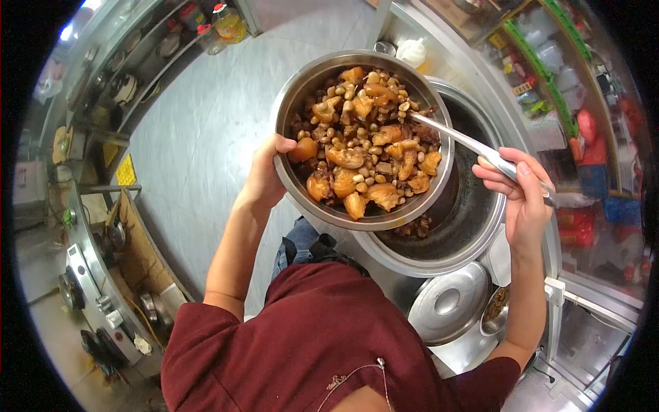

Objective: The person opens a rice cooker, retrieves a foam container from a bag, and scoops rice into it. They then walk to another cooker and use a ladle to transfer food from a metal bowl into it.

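Note:
My left hand (269, 167) grips the left rim of a wide metal bowl (285, 110), its thumb over the edge. Chunks of browned meat and many peanuts (364, 147) fill the bowl. Between the fingers of my right hand (516, 187) is the handle of a metal spoon (467, 141), whose far end is in the food at the bowl's right side. Below and to the right of the bowl stands a large metal pot (491, 226), partly covered by it, with some dark food (415, 228) at the bottom.
A round metal lid (449, 302) lies nearer me, beside a small bowl (495, 312) of food. A white container (412, 51) stands beyond the pot. Shelves with packages (549, 103) line the right; a stove counter (96, 295) and an oil bottle (229, 25) are on the left.

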Action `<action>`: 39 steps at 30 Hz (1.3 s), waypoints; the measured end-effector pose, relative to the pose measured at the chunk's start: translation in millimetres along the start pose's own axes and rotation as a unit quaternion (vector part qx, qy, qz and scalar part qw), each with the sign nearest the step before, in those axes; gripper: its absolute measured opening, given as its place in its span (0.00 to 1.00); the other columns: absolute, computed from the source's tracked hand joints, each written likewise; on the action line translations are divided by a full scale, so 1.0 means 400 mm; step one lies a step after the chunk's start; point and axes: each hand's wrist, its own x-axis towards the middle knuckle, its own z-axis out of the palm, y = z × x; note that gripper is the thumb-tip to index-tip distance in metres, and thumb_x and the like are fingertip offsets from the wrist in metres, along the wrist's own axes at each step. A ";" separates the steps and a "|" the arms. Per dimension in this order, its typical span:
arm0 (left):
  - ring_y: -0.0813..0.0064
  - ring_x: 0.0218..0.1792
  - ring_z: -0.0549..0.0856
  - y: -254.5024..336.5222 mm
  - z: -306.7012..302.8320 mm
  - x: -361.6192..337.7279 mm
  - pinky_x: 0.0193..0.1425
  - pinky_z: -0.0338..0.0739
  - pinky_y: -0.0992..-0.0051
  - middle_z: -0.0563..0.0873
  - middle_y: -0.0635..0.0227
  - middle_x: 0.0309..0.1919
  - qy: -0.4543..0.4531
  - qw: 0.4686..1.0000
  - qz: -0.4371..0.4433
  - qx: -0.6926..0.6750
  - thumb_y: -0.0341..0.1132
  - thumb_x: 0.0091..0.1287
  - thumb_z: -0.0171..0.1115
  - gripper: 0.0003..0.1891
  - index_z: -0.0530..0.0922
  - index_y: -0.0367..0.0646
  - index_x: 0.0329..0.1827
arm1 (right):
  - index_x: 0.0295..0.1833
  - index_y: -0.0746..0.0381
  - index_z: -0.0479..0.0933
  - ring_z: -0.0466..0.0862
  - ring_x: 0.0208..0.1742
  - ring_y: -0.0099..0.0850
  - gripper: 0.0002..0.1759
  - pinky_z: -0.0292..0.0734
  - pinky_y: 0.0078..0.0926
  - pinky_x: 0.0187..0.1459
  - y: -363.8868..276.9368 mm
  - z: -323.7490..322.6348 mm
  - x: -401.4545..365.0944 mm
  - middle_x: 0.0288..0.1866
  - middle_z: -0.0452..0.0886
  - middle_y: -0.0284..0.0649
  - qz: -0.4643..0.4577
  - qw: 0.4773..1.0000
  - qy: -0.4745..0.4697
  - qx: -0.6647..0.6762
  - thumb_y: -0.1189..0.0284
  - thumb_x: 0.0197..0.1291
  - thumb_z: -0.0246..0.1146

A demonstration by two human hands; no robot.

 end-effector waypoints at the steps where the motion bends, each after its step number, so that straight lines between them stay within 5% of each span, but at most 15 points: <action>1: 0.64 0.42 0.78 -0.001 -0.004 0.001 0.50 0.72 0.68 0.77 0.53 0.43 -0.006 1.000 -0.001 -0.003 0.42 0.49 0.48 0.28 0.67 0.31 0.52 | 0.46 0.77 0.68 0.82 0.37 0.44 0.18 0.79 0.23 0.37 -0.003 -0.001 -0.001 0.37 0.77 0.59 -0.002 1.000 0.002 -0.001 0.71 0.60 0.44; 12: 0.63 0.42 0.80 -0.005 -0.007 0.003 0.48 0.75 0.68 0.77 0.51 0.44 0.002 1.000 0.012 0.027 0.43 0.49 0.46 0.30 0.65 0.32 0.54 | 0.45 0.77 0.68 0.82 0.34 0.43 0.18 0.79 0.21 0.34 -0.052 -0.021 -0.019 0.36 0.78 0.59 -0.049 0.998 0.021 -0.031 0.70 0.61 0.45; 16: 0.62 0.43 0.79 -0.008 -0.010 0.007 0.49 0.75 0.67 0.76 0.50 0.47 0.003 1.000 0.008 0.019 0.43 0.49 0.46 0.31 0.64 0.32 0.56 | 0.45 0.76 0.69 0.83 0.33 0.42 0.18 0.79 0.20 0.32 -0.060 -0.027 -0.016 0.35 0.78 0.59 -0.004 0.999 0.050 0.005 0.70 0.61 0.44; 28: 0.60 0.44 0.79 -0.002 -0.008 0.002 0.49 0.75 0.66 0.76 0.50 0.46 0.011 1.000 0.011 0.016 0.43 0.50 0.46 0.31 0.64 0.32 0.56 | 0.51 0.73 0.67 0.82 0.38 0.36 0.20 0.78 0.17 0.36 -0.100 -0.207 -0.131 0.42 0.76 0.59 -0.016 0.990 0.129 0.054 0.68 0.62 0.45; 32: 0.60 0.46 0.77 -0.003 -0.003 -0.005 0.52 0.72 0.65 0.75 0.53 0.47 0.029 0.998 0.051 0.009 0.41 0.50 0.50 0.29 0.65 0.34 0.55 | 0.50 0.74 0.67 0.82 0.37 0.41 0.20 0.79 0.20 0.36 -0.088 -0.236 -0.216 0.40 0.76 0.61 -0.013 0.976 0.219 -0.002 0.68 0.62 0.43; 39: 0.61 0.47 0.77 0.000 -0.017 0.009 0.53 0.71 0.68 0.75 0.52 0.48 0.031 0.994 0.085 0.054 0.45 0.51 0.49 0.31 0.65 0.32 0.55 | 0.45 0.73 0.72 0.82 0.37 0.36 0.16 0.77 0.21 0.37 0.028 -0.162 -0.327 0.36 0.79 0.50 0.048 0.967 0.171 -0.185 0.72 0.63 0.44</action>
